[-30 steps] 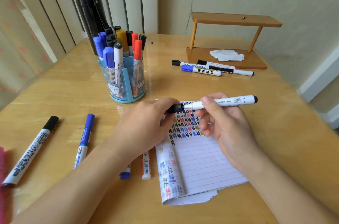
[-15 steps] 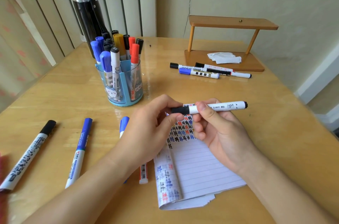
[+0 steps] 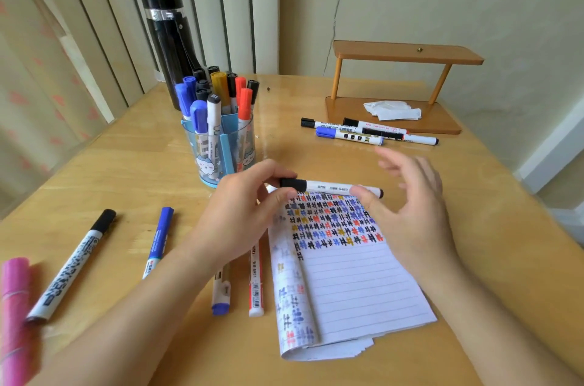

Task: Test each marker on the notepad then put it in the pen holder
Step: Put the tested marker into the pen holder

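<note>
Pinching the marker by its black cap end, the left hand has thumb + fingertips curled on it, center of frame. Right hand is loose, fingers spread and blurry, gripping nothing. Its thumb sits right at the marker's tail, but can't tell if it's actually touching. Marker lies level in the air just over the top edge of the notepad, whose upper part is covered w/ rows of test marks. Cap looks on, tbh hard to be sure.

Holder is just up-left of the hands, pretty packed. Loose markers lie upper right, more at lower left, and two sit partly under the left forearm.

What could go wrong imo: it's held by the cap end only, so if the cap is loose the body could slip out, drop on the page and roll across the table. Also the holder is crowded, so pushing one more in at an angle might snag on the others or nudge the whole thing. And that forearm could sweep the two markers under it when it swings over.
</note>
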